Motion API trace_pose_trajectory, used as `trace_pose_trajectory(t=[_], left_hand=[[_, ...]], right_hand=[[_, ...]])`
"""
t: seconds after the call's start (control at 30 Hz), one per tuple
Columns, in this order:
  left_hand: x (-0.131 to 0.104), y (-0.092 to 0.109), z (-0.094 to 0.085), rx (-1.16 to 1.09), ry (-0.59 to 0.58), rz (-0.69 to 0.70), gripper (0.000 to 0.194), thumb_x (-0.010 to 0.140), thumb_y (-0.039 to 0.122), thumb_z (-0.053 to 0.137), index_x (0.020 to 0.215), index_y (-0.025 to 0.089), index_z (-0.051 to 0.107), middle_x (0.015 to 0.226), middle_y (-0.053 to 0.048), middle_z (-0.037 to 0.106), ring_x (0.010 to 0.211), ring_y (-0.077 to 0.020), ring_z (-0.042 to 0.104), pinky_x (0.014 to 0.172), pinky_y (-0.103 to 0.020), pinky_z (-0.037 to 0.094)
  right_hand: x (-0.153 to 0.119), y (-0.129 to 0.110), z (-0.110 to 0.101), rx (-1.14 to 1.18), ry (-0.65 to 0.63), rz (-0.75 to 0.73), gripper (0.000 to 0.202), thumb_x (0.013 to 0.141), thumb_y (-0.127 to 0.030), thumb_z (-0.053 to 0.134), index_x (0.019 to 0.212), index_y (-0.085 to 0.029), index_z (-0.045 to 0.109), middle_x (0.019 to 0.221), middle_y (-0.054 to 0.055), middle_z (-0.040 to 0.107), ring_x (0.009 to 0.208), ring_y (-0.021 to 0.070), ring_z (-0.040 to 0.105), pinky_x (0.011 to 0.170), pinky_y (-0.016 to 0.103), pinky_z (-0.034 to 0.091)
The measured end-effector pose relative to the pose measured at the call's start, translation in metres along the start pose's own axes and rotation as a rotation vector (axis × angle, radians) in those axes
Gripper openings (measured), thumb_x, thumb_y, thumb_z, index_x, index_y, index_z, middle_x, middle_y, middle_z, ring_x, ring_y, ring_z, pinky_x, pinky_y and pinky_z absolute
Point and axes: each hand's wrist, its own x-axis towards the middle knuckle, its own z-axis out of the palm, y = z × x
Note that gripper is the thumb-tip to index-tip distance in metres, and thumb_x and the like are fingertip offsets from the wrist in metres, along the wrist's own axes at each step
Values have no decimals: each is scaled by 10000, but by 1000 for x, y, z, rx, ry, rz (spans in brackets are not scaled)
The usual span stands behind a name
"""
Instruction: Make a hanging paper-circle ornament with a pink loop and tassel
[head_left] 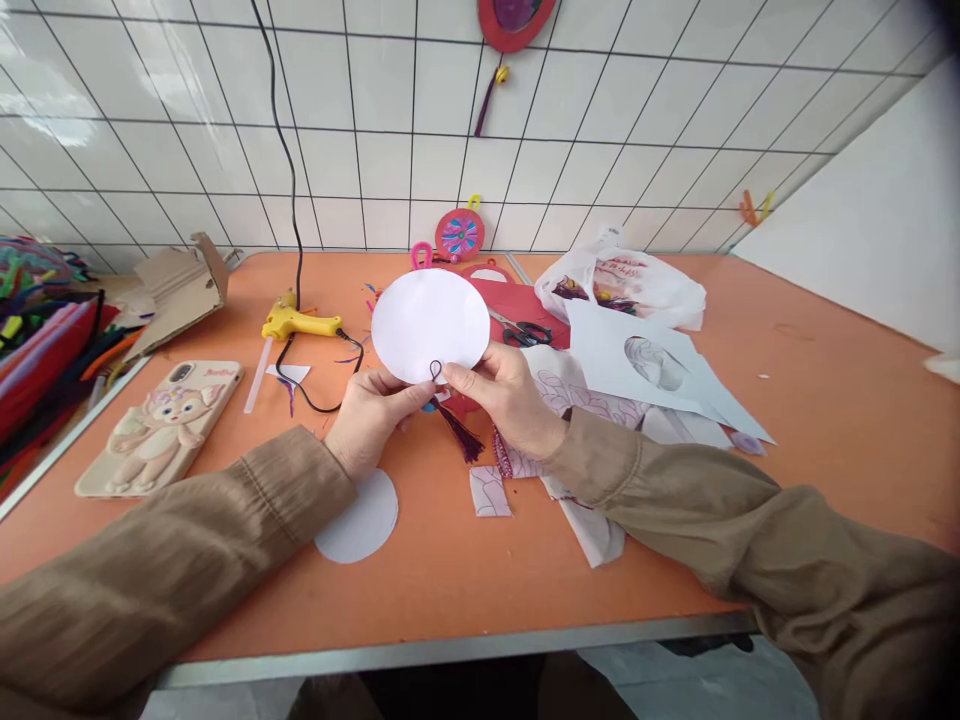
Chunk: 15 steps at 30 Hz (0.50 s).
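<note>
A white paper disc (430, 322) is held up over the table between both hands. My left hand (367, 420) pinches its lower edge from the left, thumb on the near face. From the right, my right hand (517, 395) grips the same edge, its thumb beside the loop of a dark purple tassel (461, 432). That loop lies against the disc's bottom edge, and the tassel's strands hang below between the hands. Whether the loop is fixed to the disc I cannot tell. A second white disc (360, 520) lies on the table, partly beneath my left sleeve.
A yellow glue gun (300, 320) with its cord and a phone (165, 425) lie at left. Black-handled scissors (529, 332), cut white paper (600, 345), patterned fabric scraps (491, 492) and a plastic bag (660, 290) sit at right. A decorated red disc (460, 235) leans against the tiled wall.
</note>
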Motion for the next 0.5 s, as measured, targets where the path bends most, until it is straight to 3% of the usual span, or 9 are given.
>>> trace_pose_trajectory(t=[0.3,0.5], left_hand=[[0,1,1,-6,1,-5,243,564,342,864,650,140,762,575,-14,667,449,-46,396,418,-194,300],[1,-1,0,-20,-5,4,255,573,357,865,669,143,765,596,-25,680,470,-59,428,415,-193,315]], right_hand=[[3,0,-1,-150,5,-71,205,785,-350,653,722,-155,646,720,40,700,728,183,663,645,301,552],[0,2,-1,-99,0,-20,247,783,-389,666,805,-143,655,774,48,697,773,182,653,678,311,552]])
